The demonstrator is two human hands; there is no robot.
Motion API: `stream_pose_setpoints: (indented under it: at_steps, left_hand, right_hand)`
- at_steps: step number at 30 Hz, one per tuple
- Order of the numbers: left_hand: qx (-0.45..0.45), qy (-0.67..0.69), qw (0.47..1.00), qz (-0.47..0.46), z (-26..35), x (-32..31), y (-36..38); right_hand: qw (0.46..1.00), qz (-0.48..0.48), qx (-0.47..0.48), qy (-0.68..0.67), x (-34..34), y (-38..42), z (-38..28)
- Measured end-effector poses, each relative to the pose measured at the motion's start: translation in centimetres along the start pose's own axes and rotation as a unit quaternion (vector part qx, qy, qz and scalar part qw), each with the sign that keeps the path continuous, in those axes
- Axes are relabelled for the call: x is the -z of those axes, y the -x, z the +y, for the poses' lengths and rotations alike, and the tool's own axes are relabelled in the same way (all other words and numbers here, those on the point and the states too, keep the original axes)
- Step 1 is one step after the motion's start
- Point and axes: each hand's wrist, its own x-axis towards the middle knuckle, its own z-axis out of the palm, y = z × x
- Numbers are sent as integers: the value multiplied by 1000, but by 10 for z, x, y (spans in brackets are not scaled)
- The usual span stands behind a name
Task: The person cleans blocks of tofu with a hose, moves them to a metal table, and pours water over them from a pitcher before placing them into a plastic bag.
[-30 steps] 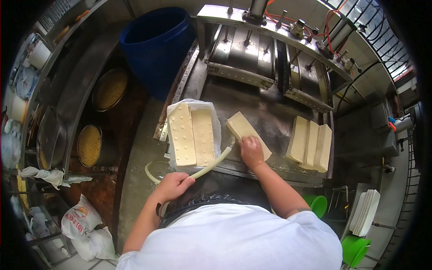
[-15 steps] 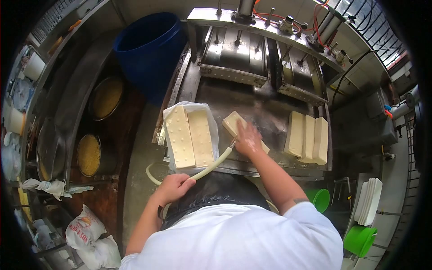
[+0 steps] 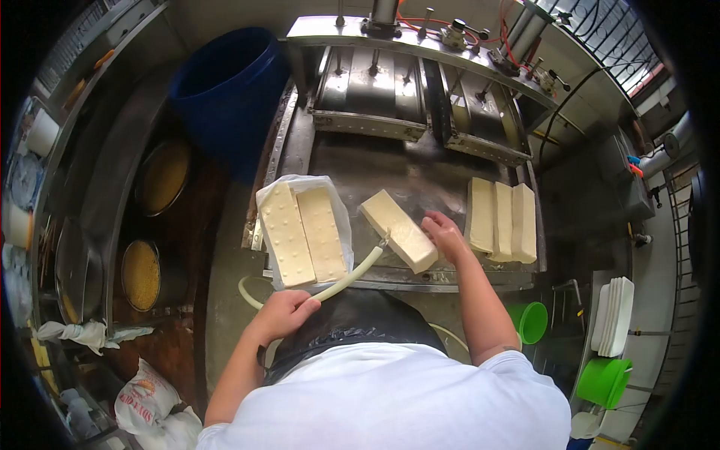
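Left hand [image 3: 285,315] wrapped round the hose [image 3: 354,275], right hand [image 3: 444,234] loosely parted and empty, I'm beside this pale block [image 3: 396,228] on the table [image 3: 352,159], probably slippery, soft, breakable, best cradled along both long sides.

The clearest print stood on a white sack [image 3: 146,399], on the outer side of the left hand [image 3: 285,315] and nearer the body: a line of red capitals. It seemed to start with an S and to carry a dash near its middle, but the small, skewed letters did not give a sure word. Beyond both hands, the front edge of a metal mould [image 3: 369,125] bore dark marks. Those at its left end looked like "CB", though not surely; those at its right end, ahead of the right hand [image 3: 446,236], could not be read.
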Motion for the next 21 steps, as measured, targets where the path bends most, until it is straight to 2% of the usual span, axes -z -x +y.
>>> stream_pose_setpoints:
  at_steps: [1,2,3,5,7,9,10,12,17,19,21]
  left_hand:
    - [-2,0,1000,-3,-1,-2,-1]
    - [-8,5,1000,-3,-3,-4,-3]
    - [-14,10,1000,-2,-4,-5,-4]
    - [-17,7,1000,-17,0,-6,-8]
    - [-18,2,999,-31,6,-4,-11]
    - [14,30,999,-39,16,0,-9]
    - [15,28,998,-45,17,1,-7]
    - [7,7,999,-31,19,3,-7]
    - [5,-19,1000,-25,10,0,-3]
    - [23,-19,999,-13,4,-5,-1]
    - [30,-17,999,-18,3,-9,-1]
  right_hand:
    - [981,92,62,159,4,0,12]
    - [961,120,116,222,-8,-4,27]
    - [920,99,198,325,-22,-7,34]
    - [834,63,98,540,-79,18,-7]
    - [823,60,44,563,-118,7,-49]
    - [802,92,121,577,-139,-39,-41]
    - [805,93,117,575,-146,-59,-39]
    - [765,53,179,617,-149,-81,-46]
    - [790,70,162,588,-115,-10,-45]
    - [823,88,87,554,-96,30,-30]
    - [816,86,66,569,-88,53,-11]
